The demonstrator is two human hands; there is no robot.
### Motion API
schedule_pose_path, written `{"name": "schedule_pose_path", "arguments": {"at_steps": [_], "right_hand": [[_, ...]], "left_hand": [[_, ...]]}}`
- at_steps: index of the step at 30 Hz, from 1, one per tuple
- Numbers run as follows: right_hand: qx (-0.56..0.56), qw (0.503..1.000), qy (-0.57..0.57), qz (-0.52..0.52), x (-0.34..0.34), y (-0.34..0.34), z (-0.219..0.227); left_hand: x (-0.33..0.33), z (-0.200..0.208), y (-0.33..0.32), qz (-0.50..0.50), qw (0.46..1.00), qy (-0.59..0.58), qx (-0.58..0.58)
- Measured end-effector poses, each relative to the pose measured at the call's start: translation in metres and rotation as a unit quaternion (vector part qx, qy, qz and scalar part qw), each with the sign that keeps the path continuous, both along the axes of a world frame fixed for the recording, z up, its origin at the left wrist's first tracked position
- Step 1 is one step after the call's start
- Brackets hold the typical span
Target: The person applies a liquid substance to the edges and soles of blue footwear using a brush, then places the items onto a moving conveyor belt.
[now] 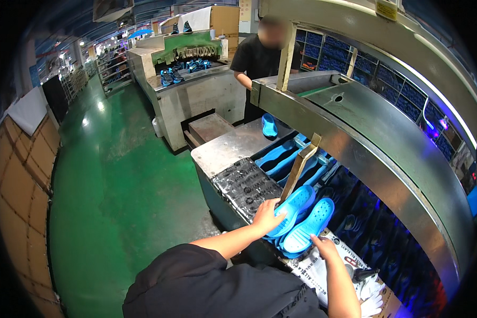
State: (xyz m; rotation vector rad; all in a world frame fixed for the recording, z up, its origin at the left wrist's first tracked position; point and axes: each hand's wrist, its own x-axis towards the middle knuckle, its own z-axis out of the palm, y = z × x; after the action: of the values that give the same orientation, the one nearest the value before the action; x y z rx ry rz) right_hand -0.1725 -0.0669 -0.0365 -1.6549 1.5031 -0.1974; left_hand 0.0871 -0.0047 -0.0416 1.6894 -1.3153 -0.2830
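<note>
Bright blue shoe soles lie in a small stack at the edge of the metal bench, below the middle of the view. On top are two, side by side, toes pointing away: a left sole (296,205) and a right sole (310,227). My left hand (267,217) is closed on the heel end of the left sole. My right hand (326,246) grips the lower right edge of the other sole, thumb on top. Fingers beneath the soles are hidden. More blue soles show underneath, partly covered by the top pair.
A metal post (299,168) rises just beyond the soles. Behind them, blue soles (281,156) lie in the machine bed under a long metal hood (365,138). A single blue sole (269,126) rests on the bench. White gloves (372,297) lie lower right. A co-worker (259,55) stands opposite.
</note>
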Motion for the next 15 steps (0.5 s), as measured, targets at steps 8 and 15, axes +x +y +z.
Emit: {"name": "schedule_pose_path", "arguments": {"at_steps": [8,15], "right_hand": [[-0.096,0.907,-0.352,-0.210,-0.094,0.035,0.065],[-0.064,0.668,-0.679,-0.298,-0.208,0.149,0.006]], "left_hand": [[-0.059,0.019,0.003,-0.196,0.946,-0.209,0.154],[-0.079,0.040,-0.014,-0.150,0.938,-0.267,0.161]]}}
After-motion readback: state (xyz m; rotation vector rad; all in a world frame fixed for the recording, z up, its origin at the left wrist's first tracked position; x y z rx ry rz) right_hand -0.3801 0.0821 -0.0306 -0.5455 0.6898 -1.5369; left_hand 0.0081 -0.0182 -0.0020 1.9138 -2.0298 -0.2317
